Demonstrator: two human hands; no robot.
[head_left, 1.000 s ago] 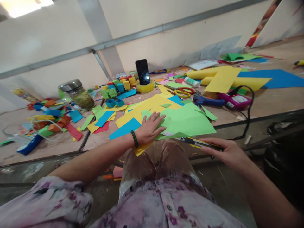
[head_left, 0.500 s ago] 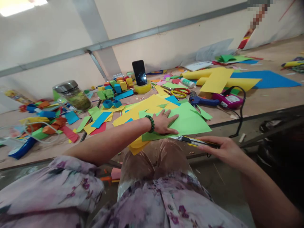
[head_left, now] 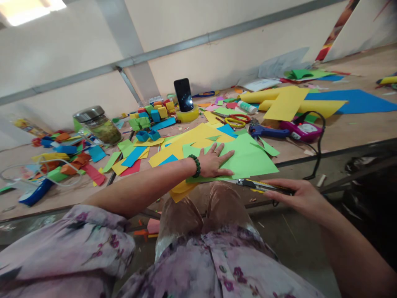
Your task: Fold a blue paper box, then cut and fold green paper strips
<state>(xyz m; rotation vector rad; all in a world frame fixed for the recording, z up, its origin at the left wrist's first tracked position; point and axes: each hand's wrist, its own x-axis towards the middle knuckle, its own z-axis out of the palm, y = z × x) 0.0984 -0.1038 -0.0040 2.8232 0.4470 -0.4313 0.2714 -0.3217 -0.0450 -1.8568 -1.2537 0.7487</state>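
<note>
My left hand point(head_left: 214, 161) lies flat with fingers spread on a sheet of green paper point(head_left: 248, 155), pressing it to the table near its front edge. In my right hand point(head_left: 299, 194) is a utility knife point(head_left: 259, 185), gripped by its handle. Its blade points left, just along the near edge of the green sheet; whether the blade touches the paper I cannot tell. Yellow paper point(head_left: 194, 136) lies beneath and behind the green sheet, and part of it hangs over the table edge. A blue paper piece point(head_left: 228, 130) sticks out behind it.
Behind the sheets lie scissors point(head_left: 235, 122), a glue gun point(head_left: 269, 131) and a magenta device point(head_left: 302, 130) with a black cable. A phone point(head_left: 183, 95) stands in a yellow tape roll point(head_left: 187, 115). Left are a glass jar point(head_left: 101, 126), folded paper boxes point(head_left: 155, 114) and loose scraps.
The knife and my right hand have shifted slightly to the right in view, along with a small shift of the whole scene. My left hand stays on the green paper.
</note>
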